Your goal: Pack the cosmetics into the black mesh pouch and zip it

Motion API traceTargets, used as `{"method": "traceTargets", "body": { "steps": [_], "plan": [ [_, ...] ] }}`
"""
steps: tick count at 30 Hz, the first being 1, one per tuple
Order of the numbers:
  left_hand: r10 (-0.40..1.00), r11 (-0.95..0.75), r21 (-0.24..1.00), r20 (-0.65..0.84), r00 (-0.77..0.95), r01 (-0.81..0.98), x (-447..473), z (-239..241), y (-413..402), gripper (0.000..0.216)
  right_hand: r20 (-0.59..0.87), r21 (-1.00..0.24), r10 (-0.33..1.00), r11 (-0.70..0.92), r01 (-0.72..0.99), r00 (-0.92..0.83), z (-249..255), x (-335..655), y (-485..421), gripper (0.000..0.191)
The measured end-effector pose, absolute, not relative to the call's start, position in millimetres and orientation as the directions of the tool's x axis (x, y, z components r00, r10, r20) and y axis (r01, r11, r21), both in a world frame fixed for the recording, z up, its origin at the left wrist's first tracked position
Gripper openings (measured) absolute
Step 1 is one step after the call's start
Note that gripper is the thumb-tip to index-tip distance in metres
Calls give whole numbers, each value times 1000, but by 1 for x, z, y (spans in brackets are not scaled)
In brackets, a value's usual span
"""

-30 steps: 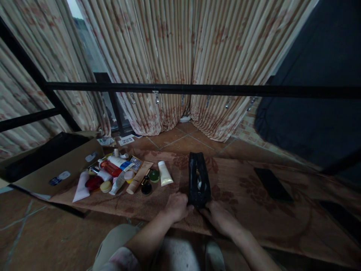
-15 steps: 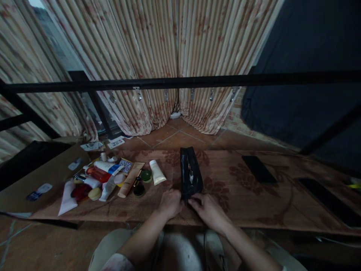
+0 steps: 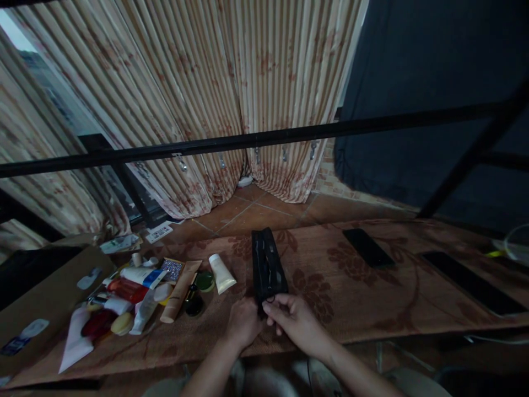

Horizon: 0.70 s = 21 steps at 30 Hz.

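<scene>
A black zippered pouch (image 3: pixel 268 262) lies lengthwise in front of me on the patterned cloth. The opening along its top looks narrow. At its near end my left hand (image 3: pixel 244 322) is closed on the pouch's corner, with the fingertips partly hidden. My right hand (image 3: pixel 291 320) pinches at the same end, thumb against forefinger, where a small dark loop like a zipper pull (image 3: pixel 270 299) shows. To the left of the pouch rests a cream tube with a white cap (image 3: pixel 222 274). A green round jar (image 3: pixel 204 282) and a dark bottle (image 3: pixel 193 302) stand beside that tube.
Several tubes, bottles and sponges form a pile (image 3: pixel 128 292) on the left, against a cardboard box (image 3: pixel 53 309). Two dark flat panels, a smaller one (image 3: pixel 367 248) and a larger one (image 3: pixel 471 281), lie to the right. A black bar (image 3: pixel 289 135) crosses beyond the cloth.
My view has tilted and shifted right. The pouch's opening looks narrower than before. My right hand has turned, from fingers resting at the pouch's near end to a pinch there.
</scene>
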<state>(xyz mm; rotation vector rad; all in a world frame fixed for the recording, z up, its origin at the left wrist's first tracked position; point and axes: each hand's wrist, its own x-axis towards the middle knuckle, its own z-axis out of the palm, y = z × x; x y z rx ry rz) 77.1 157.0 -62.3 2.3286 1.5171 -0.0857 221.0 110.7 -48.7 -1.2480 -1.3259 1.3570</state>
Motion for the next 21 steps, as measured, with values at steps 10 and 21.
{"method": "traceTargets", "body": {
  "steps": [10, 21],
  "plan": [
    [889, -360, 263, -193, 414, 895, 76, -69, 159, 19, -45, -997, 996, -40, 72, -82, -48, 216, 113, 46],
    [891, -382, 198, -180, 417, 903, 74, -75, 161, 23, -30, -999, 996, -26, 46, -81, -40, 217, 113, 41]
  ]
}}
